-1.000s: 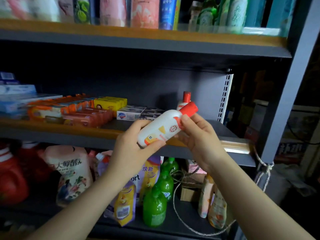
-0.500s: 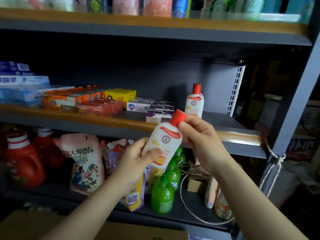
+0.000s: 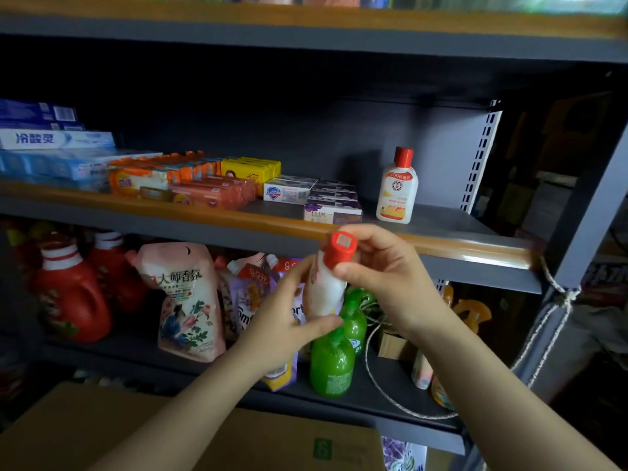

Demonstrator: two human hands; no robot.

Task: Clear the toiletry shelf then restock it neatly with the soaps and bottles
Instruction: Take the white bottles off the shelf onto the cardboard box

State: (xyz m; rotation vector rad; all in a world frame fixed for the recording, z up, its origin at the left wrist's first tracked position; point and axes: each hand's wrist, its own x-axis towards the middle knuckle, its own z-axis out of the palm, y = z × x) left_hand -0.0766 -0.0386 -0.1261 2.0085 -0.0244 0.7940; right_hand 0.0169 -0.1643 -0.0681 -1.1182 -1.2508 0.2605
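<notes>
I see both hands on one small white bottle [image 3: 323,287] with a red cap [image 3: 341,248], held in front of the middle shelf's wooden lip [image 3: 475,248], just below shelf level. My left hand [image 3: 289,321] wraps the lower body, thumb curled across the bottom front, fingers behind. My right hand [image 3: 384,273] pinches the cap and neck, thumb under the cap, fingers curled over the top.

Handling guess: light, small plastic, stiff enough to squeeze a bit, smooth glossy label so maybe slick. Not fragile. Best hold is round the waist of the body; the cap works for steering only and could twist or pop.

Long axis near vertical, tilted so the cap end leans toward the camera; I look almost down onto the cap's flat top. Base points down and away, toward the lower shelf. Label face is blurred, I can't tell which way it turns.

A matching bottle [image 3: 397,188] stands upright on the middle shelf, right of the soap boxes [image 3: 331,207], bare shelf beside it.
</notes>
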